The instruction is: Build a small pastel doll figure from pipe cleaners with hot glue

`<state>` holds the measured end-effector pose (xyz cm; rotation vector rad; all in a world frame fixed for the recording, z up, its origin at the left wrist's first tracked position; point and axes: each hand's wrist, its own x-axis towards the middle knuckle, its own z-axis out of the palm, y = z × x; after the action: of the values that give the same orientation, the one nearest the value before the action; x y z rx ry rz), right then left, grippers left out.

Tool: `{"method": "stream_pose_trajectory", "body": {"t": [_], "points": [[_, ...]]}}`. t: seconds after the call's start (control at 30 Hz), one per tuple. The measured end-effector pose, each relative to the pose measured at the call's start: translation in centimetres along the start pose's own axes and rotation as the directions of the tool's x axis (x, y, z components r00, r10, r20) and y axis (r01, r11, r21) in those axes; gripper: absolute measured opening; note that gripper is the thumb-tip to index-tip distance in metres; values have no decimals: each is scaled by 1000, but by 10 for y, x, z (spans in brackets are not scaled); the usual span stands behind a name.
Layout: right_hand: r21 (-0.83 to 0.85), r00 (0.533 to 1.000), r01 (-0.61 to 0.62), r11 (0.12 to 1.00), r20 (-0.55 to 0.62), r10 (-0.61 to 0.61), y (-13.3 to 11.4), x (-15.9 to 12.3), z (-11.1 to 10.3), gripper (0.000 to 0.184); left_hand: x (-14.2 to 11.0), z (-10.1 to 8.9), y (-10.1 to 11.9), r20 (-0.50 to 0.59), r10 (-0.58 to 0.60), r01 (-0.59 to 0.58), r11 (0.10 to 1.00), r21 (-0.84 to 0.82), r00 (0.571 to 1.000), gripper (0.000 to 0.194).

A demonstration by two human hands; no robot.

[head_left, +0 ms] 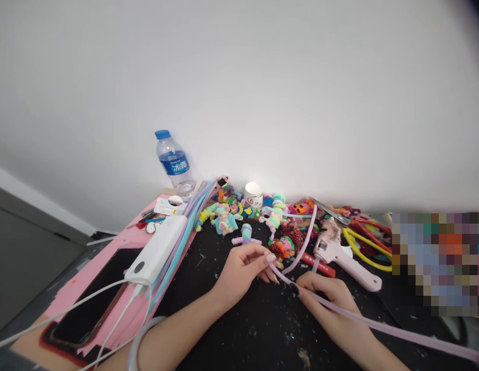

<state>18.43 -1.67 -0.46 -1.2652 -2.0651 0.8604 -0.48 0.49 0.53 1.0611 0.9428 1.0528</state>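
A white power bank (160,246) lies on pink sheeting (79,270), a white cable (125,310) plugged into its near end. To its left lies a phone (96,293), dark screen up. Just beyond its far end are a white tag (167,207) and a beaded chain (150,228). Farther beyond stands a blue-capped clear bottle (176,167); well to its right, a white paper cup (253,196).

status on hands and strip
left hand and right hand both pinching pink strip; small doll just beyond left hand; glue gun beyond right
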Motion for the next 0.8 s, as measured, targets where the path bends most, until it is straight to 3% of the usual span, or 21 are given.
{"method": "stream_pose_trajectory", "body": {"t": [0.23, 0.57, 0.8], "points": [[-3, 1000, 21, 1000, 4, -21, 0, -2, 2, 24, -4, 0, -3, 42, 3, -7, 994, 109, 999, 21], [33, 999, -13, 999, 40, 12, -1, -1, 3, 18, -3, 0, -1, 18, 39, -42, 984, 172, 999, 26], [27, 1000, -18, 999, -4, 18, -1, -1, 3, 24, -1, -1, -4, 60, -29, 27, 999, 33, 998, 26]]}}
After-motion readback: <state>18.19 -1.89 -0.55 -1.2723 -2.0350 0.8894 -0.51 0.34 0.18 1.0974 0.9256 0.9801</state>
